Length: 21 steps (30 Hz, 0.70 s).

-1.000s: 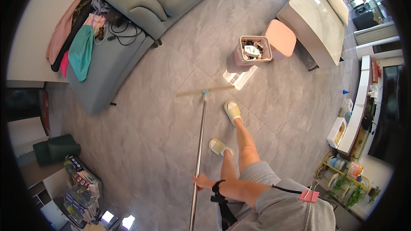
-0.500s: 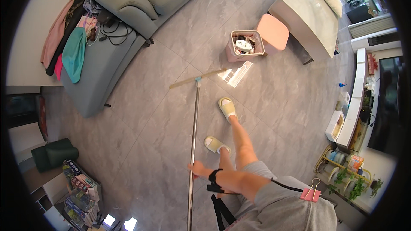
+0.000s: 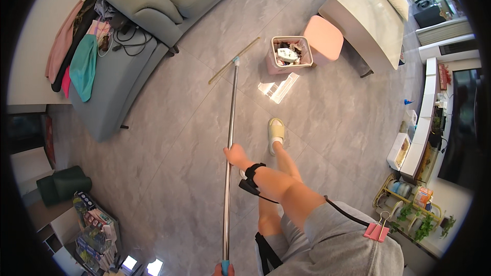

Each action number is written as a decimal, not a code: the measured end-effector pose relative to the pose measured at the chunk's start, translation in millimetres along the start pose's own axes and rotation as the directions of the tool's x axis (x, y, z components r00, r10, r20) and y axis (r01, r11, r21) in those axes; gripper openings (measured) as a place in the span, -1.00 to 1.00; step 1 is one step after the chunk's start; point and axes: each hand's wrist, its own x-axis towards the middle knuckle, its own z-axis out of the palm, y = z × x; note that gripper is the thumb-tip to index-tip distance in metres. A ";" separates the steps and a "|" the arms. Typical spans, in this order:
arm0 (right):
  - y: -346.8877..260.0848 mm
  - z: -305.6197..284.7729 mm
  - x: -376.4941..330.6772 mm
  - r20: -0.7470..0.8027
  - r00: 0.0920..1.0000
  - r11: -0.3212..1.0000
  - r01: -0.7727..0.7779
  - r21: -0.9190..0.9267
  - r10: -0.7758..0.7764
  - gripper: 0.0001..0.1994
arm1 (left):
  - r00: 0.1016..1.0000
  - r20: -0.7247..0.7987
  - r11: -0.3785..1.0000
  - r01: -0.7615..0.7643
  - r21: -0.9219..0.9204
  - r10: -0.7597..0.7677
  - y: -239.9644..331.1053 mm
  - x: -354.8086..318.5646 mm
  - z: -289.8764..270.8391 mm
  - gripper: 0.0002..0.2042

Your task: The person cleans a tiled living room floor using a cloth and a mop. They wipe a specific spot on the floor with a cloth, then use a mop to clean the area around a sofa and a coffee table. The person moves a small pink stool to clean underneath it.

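A floor squeegee with a long steel pole [image 3: 231, 117] and a thin beige blade [image 3: 223, 72] stretches away from me, the blade on the floor. My right hand [image 3: 237, 155], with a black band at its wrist, is closed around the middle of the pole. At the bottom edge my left hand [image 3: 229, 271] grips the pole's light blue end, only partly in view. The blade lies aslant, its far end near a pink trash bin [image 3: 290, 69] full of rubbish. I cannot make out any dirt at the blade.
A pink stool [image 3: 324, 40] stands against the bin, beside a pale table [image 3: 358, 15]. A grey sofa [image 3: 123, 82] with clothes and cables is at the left. Boxes [image 3: 97, 235] are stacked lower left; a plant rack [image 3: 409, 199] stands right. My slippered foot [image 3: 276, 130] is forward.
The squeegee blade has moved farther away and turned more steeply toward the bin. My right hand has moved forward with the pole, and my left hand has come into view at its end.
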 end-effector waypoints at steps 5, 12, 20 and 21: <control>18.5 -40.5 -19.8 -0.089 0.993 0.991 -0.068 0.119 0.079 -0.53 | 0.984 -0.048 0.970 -0.163 0.179 0.174 4.4 6.0 -19.6 -0.60; 63.7 -23.8 -64.3 -0.124 0.988 0.969 -0.056 0.239 0.087 -0.51 | 0.989 -0.055 0.863 0.091 -0.498 -0.136 -180.0 11.0 8.0 -0.65; 106.2 -44.6 -114.1 -0.110 0.954 0.926 -0.237 0.295 0.279 -0.65 | 1.000 0.000 0.962 0.005 0.272 -0.005 -37.2 -11.8 -37.9 -0.64; 106.4 -46.3 -117.0 -0.130 0.950 0.940 -0.248 0.236 0.284 -0.65 | 1.000 -0.005 0.959 0.008 0.283 -0.007 -36.9 -13.5 -38.2 -0.64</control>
